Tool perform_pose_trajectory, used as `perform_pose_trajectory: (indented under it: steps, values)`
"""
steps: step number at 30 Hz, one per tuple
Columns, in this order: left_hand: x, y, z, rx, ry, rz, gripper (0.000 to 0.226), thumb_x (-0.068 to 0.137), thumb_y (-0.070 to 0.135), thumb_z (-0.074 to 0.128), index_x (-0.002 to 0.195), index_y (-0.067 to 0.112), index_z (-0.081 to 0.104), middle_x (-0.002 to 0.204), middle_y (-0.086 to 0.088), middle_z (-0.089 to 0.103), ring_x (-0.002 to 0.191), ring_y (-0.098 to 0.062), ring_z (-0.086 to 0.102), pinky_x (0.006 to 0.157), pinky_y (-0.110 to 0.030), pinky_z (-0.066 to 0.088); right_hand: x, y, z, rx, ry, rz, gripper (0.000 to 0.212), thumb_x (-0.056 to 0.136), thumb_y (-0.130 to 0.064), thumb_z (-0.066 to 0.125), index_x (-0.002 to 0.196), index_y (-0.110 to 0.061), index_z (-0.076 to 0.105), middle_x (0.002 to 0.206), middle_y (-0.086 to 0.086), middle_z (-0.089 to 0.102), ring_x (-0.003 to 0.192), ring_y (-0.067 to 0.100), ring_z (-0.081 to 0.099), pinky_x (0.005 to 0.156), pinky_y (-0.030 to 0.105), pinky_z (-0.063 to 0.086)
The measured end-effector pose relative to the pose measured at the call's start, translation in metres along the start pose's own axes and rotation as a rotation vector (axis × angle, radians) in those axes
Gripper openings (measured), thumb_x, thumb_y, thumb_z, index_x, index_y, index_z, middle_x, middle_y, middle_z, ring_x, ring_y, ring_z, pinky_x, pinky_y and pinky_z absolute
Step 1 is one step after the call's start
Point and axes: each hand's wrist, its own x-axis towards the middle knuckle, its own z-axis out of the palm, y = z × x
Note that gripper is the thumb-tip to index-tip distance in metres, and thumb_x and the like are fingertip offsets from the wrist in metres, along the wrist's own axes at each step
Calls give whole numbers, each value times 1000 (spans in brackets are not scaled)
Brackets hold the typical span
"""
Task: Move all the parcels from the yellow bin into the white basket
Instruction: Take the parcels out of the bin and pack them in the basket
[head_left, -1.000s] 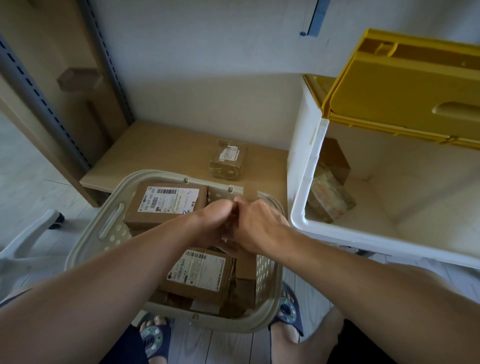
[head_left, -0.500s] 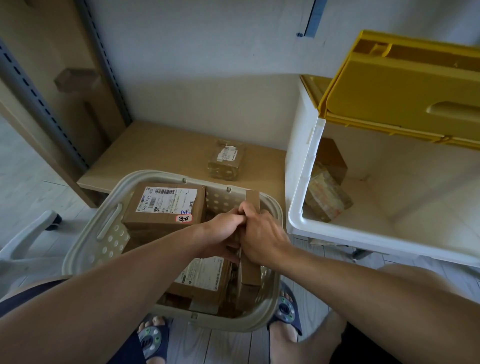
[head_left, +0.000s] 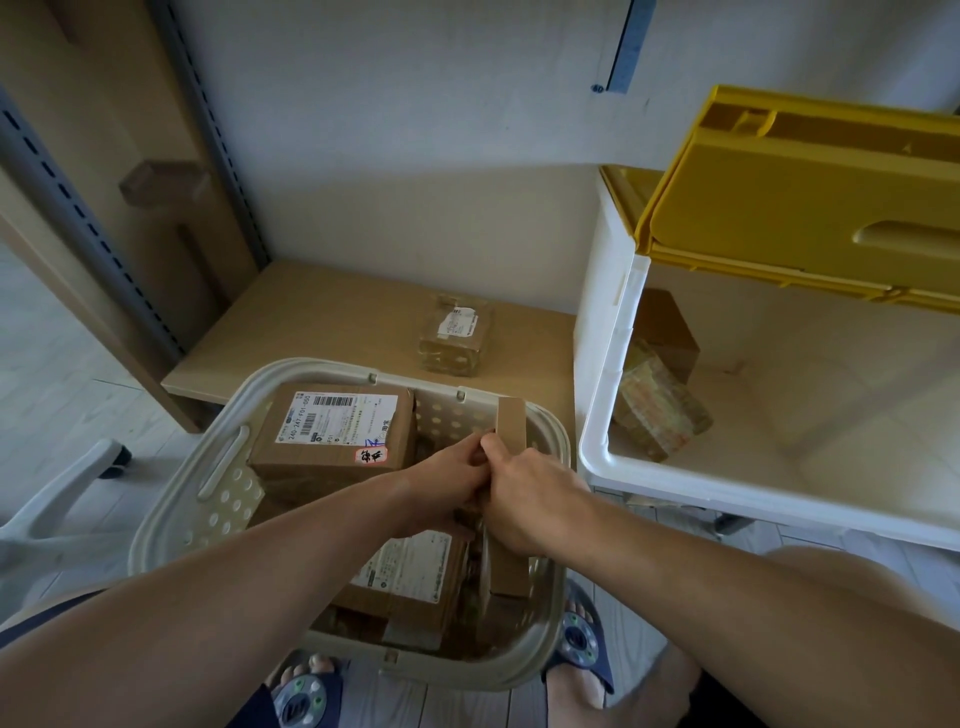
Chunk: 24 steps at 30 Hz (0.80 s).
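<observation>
I hold the thin parcel (head_left: 511, 431) on its edge with both hands: left hand (head_left: 447, 491) and right hand (head_left: 524, 506) both grip it, I think. It stands at the right of the white basket (head_left: 171, 512). I should slide it down slowly beside the wall. Two parcels (head_left: 657, 410) wait in the yellow bin (head_left: 810, 218).

A: Where's the basket (head_left: 171, 499)?
B: Front centre, on the floor by the feet, just before the low shelf (head_left: 311, 322).
A: What's in it?
B: Labelled box (head_left: 332, 431) at rear left. Second box (head_left: 410, 587) lower, nearer the person. Thin box (head_left: 511, 431) on edge along the right wall, both hands on it: left hand (head_left: 441, 493) and right hand (head_left: 530, 499) touching each other.
A: The shelf?
B: One parcel (head_left: 456, 335) lying on it, behind the basket, apart from it.
A: Bin?
B: Bin (head_left: 597, 447) to the right of the basket, just beside. Two parcels in its left corner: wrapped one (head_left: 660, 410) in front, another (head_left: 670, 325) behind it, touching. Lid (head_left: 810, 202) raised above the bin.
</observation>
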Motion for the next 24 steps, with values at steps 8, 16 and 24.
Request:
perform_pose_trajectory:
  steps: [8, 16, 24]
  values:
    - [-6, 4, 1, -64, 44, -25, 38, 106, 28, 50, 138, 49, 51, 122, -5, 70, 113, -27, 68, 97, -59, 56, -4, -1, -3, 129, -33, 19, 52, 102, -30, 48, 148, -25, 25, 109, 16, 67, 101, 36, 66, 74, 42, 50]
    - [-33, 35, -13, -39, 72, 4, 30, 106, 39, 44, 119, 26, 69, 131, 3, 69, 128, -17, 59, 113, -52, 40, -42, 7, -57, 213, -16, -88, 56, 101, -39, 52, 150, -32, 26, 114, 12, 62, 76, 27, 70, 64, 43, 63]
    - [-48, 59, -19, -123, 213, 56, 22, 108, 37, 47, 121, 25, 58, 147, 1, 56, 139, -18, 48, 116, -52, 36, -63, 36, -88, 468, 69, -152, 25, 105, -28, 55, 127, -17, 54, 81, 8, 68, 57, 20, 74, 50, 27, 60]
